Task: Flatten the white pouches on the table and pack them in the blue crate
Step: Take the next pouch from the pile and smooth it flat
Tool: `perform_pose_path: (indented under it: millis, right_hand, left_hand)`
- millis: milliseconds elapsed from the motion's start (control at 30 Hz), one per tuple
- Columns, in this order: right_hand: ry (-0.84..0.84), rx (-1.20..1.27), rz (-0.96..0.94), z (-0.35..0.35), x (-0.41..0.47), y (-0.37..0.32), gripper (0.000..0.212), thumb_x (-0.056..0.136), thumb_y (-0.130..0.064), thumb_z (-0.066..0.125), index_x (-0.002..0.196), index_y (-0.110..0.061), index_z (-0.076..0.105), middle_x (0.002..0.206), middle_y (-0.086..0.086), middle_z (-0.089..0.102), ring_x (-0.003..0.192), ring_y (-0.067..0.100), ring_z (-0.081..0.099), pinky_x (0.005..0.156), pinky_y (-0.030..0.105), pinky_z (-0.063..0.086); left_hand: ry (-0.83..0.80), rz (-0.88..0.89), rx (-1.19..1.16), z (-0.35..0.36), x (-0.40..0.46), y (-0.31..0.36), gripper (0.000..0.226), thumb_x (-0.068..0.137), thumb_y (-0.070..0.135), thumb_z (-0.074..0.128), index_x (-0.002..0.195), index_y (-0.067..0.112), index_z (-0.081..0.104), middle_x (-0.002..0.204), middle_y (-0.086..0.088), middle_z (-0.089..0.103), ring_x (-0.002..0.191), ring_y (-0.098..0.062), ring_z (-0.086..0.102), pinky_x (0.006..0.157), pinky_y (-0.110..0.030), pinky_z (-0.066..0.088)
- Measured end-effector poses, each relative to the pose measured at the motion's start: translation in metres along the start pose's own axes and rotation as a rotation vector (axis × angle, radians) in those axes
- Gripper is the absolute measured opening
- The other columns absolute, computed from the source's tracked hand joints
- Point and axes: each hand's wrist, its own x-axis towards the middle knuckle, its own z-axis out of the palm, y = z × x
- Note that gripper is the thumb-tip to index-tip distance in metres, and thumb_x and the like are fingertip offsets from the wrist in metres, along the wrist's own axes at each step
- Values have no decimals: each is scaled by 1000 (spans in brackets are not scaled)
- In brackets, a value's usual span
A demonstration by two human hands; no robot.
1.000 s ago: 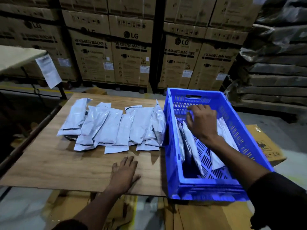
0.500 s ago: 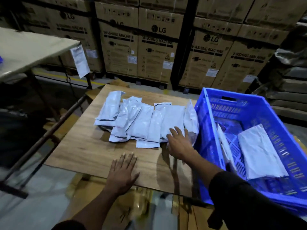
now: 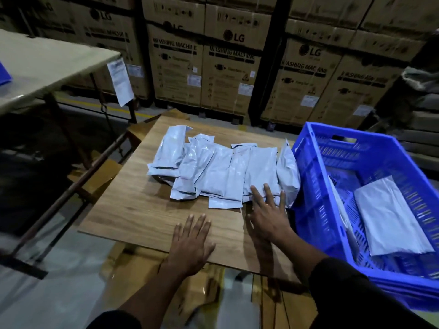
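So your left hand (image 3: 192,241) is flat on the near edge of the wooden table (image 3: 133,217), fingers straight and holding nothing, probably just bracing you and keeping the board steady while the other one works. Your right hand (image 3: 268,214) is spread out too, fingers straight, with the fingertips lying on the near end of the white pouches (image 3: 221,172), close to the crate side of the pile; nothing is gripped yet, so it looks like you're either pressing one flat or about to slide it toward you. The pouches sit in an overlapping heap in the middle of the table, mostly with their long axis running near to far, and one at the right end stands on edge, leaning against the blue crate (image 3: 306,176). That crate sits just right of the pile, touching the table edge, which keeps the carry short. Inside it one pouch (image 3: 389,222) already lies flat, long axis near to far, with what looks like another standing along the left wall.
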Motion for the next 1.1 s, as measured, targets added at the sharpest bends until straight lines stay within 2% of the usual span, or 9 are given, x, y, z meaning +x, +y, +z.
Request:
perform_pose_path:
  millis: [100,200,267,367,433,600,767,967,1100]
  right_hand:
    - [48,41,17,8,-24,-11,59,90,-47,59,137,-13,57,162,0,30,150,36,20,108,72,5]
    - [104,60,25,18,-51,-25,53,85,-43,57,127,-10,64,151,9,45,144,37,33,105,72,18]
    - [112,86,55,18,-59,-30,49,84,-41,55,123,-12,62,139,11,51,138,37,38,104,66,27]
    - [130,126,157,2,-47,-27,36,80,-41,59,108,-18,59,112,10,55,114,36,50,88,51,42]
    - [143,194,247,-9,-32,-26,35,80,-36,64,108,-16,59,113,11,53,108,36,53,84,48,47]
    - [81,295,353,-20,4,-38,48,87,-38,62,125,-12,49,143,15,37,134,41,33,101,54,41]
    - [-13,319,360,-9,25,-41,55,91,-42,59,134,-16,37,150,14,24,141,44,20,104,59,37]
    - [8,301,457,2,30,-39,74,84,-44,68,141,-15,30,153,13,21,135,39,29,93,53,48]
    - [-34,357,510,0,22,-36,102,81,-33,69,155,-14,2,155,26,10,136,43,28,100,54,40]
  left_hand:
    - [27,4,-15,2,0,-2,68,94,62,36,149,24,47,160,-1,39,144,-32,41,106,-60,39]
    - [49,3,-20,4,0,-2,68,93,61,37,148,23,48,159,-1,41,141,-33,44,105,-60,40]
    - [47,0,-10,5,0,-2,68,94,62,36,147,22,50,158,-2,43,141,-34,45,105,-59,40]
    - [53,-5,-14,8,1,0,68,94,61,36,146,21,52,157,-2,44,140,-36,47,106,-57,24]
    - [59,-10,1,8,1,2,67,94,60,36,145,20,54,156,-3,46,140,-36,45,106,-56,21]
    - [34,-20,17,11,3,1,69,94,62,36,148,22,51,158,-2,43,142,-35,44,107,-56,19]
    - [41,-14,-4,10,4,1,68,93,62,37,148,24,48,158,-1,43,141,-33,42,106,-56,25]
    - [47,-5,-28,9,3,2,67,93,60,40,147,22,50,158,-3,43,141,-35,45,108,-58,25]
    - [56,5,-22,10,2,0,67,94,60,37,147,22,51,158,-3,43,142,-36,44,108,-58,26]
